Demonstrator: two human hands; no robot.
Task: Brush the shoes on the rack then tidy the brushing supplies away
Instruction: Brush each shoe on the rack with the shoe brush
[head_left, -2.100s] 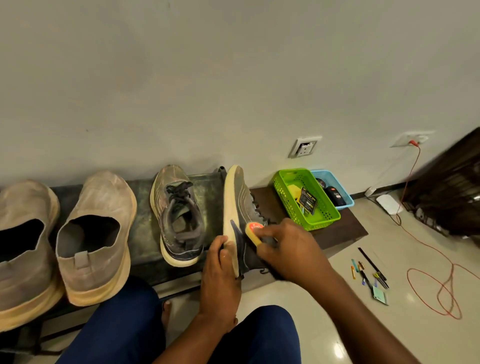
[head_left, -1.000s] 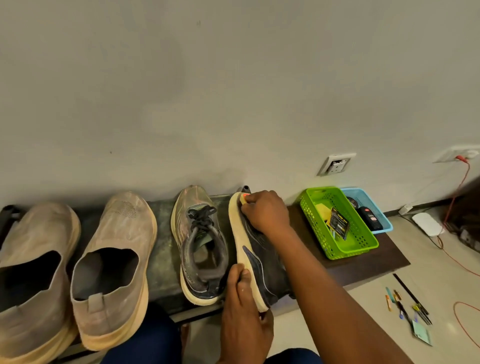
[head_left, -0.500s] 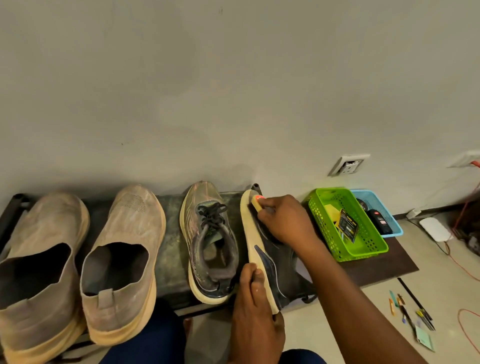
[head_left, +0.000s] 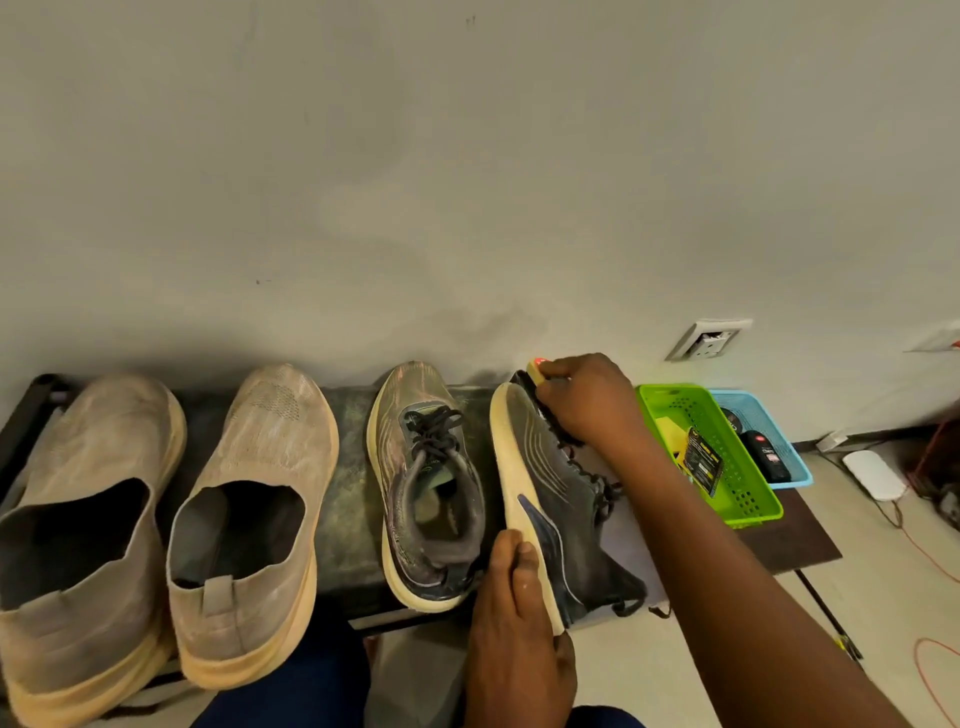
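Observation:
A dark grey running shoe (head_left: 558, 499) lies tipped on its side on the low dark rack (head_left: 353, 493), pale sole facing left. My left hand (head_left: 514, 623) grips its heel end. My right hand (head_left: 587, 402) holds a yellow-handled brush (head_left: 535, 370) with a red spot, its dark bristles on the shoe's toe. The matching shoe (head_left: 428, 483) stands upright just left of it. Two beige slip-on shoes (head_left: 249, 519) (head_left: 78, 535) stand further left.
A green basket (head_left: 748, 512) with a yellow cloth and a black packet sits on the rack's right end, a blue basket (head_left: 789, 467) with dark items behind it. Wall close behind. White device (head_left: 875, 475), orange cable and pens on the floor at right.
My right hand carried the brush from the shoe's heel side up to its toe. The shoe stayed tipped on its side, heel held by my left hand.

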